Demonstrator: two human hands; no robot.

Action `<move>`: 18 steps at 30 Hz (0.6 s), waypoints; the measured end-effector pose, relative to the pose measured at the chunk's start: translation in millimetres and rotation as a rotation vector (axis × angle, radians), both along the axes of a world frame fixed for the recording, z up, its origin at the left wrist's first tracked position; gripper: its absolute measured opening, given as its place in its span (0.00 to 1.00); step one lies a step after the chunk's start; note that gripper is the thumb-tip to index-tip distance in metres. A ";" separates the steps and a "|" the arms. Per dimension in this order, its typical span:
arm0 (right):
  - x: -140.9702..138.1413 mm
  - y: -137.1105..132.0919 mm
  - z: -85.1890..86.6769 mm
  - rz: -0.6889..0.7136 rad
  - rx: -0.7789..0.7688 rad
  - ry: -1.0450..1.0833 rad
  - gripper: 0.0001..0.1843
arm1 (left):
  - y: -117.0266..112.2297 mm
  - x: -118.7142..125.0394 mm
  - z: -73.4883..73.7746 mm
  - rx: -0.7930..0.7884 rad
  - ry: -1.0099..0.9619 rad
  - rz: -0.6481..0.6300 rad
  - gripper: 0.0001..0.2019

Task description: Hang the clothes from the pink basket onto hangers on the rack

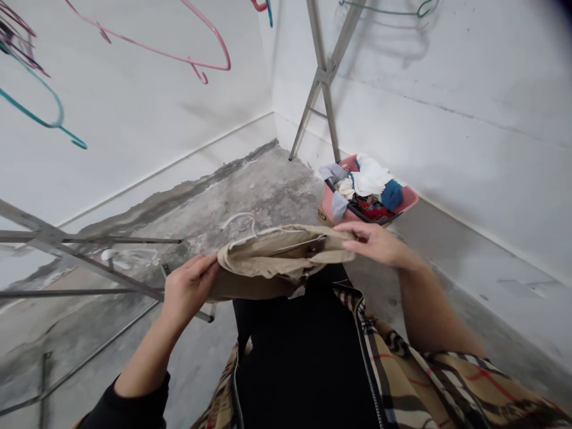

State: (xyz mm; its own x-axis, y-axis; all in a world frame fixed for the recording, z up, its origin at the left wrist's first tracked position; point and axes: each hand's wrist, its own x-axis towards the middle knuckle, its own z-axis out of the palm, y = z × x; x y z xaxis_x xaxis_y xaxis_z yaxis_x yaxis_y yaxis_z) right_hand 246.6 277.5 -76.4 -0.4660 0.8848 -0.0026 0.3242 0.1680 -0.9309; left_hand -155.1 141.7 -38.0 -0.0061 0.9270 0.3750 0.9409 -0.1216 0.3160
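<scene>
A khaki garment with an open waistband, seemingly trousers (268,262), is stretched between my two hands in front of my body. My left hand (190,289) pinches its left end, fingers closed on the cloth. At the opposite end, my right hand (373,243) grips the waistband between thumb and fingers. A white hanger (240,218) sits at the far edge of the waistband with its hook standing up; most of its body is hidden by the fabric.
A pink laundry basket (409,199) heaped with clothes stands on the floor by the right wall. Metal rack legs (326,74) cross at the back corner, others (89,256) at left. A pink hanger (170,56) and a teal hanger (49,122) hang overhead.
</scene>
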 end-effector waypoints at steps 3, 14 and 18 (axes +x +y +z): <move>10.7 1.4 15.9 -0.039 0.221 -0.178 0.25 | 4.1 -4.5 1.1 0.095 -0.020 0.020 0.14; -44.8 -1.8 63.0 0.506 0.150 -0.154 0.23 | 43.4 2.9 23.4 0.252 -0.102 0.004 0.14; -51.3 1.2 62.5 0.449 0.174 -0.112 0.23 | 53.5 0.8 17.1 0.300 -0.121 0.094 0.15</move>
